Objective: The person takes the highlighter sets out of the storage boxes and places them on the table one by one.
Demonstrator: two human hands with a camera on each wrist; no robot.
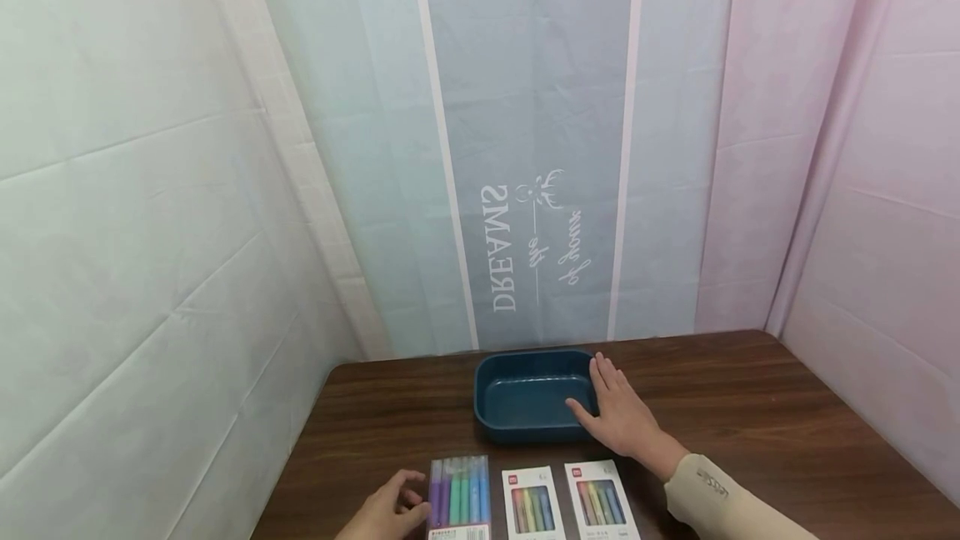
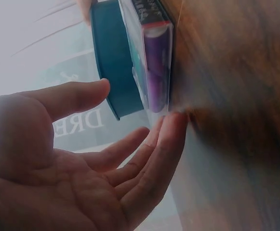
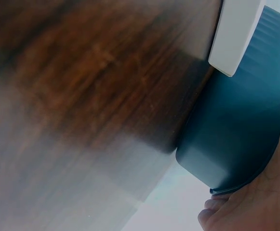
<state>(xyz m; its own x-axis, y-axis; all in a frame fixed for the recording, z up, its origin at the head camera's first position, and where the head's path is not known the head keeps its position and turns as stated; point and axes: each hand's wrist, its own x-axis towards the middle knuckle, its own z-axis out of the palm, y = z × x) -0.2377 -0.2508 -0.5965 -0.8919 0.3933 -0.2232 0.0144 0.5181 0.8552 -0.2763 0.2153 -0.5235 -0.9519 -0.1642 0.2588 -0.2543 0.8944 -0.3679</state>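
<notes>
A dark blue rectangular tray (image 1: 525,402) stands at the back middle of the table. My right hand (image 1: 624,417) rests on its right rim, fingers straight along the edge and thumb spread over the inside. The right wrist view shows the tray's outer wall (image 3: 236,120) beside the palm. In front of the tray lies a clear pack of purple, green and blue pens (image 1: 460,492). To its left is my left hand (image 1: 387,510), fingers loosely bent and fingertips right at the pack's side. In the left wrist view the palm (image 2: 77,187) faces up and holds nothing.
Two white boxes with windows showing coloured sticks, a left one (image 1: 533,500) and a right one (image 1: 602,497), lie right of the pen pack. The brown wooden table (image 1: 750,423) reaches back to a printed curtain (image 1: 547,132). Pale cloth hangs on both sides.
</notes>
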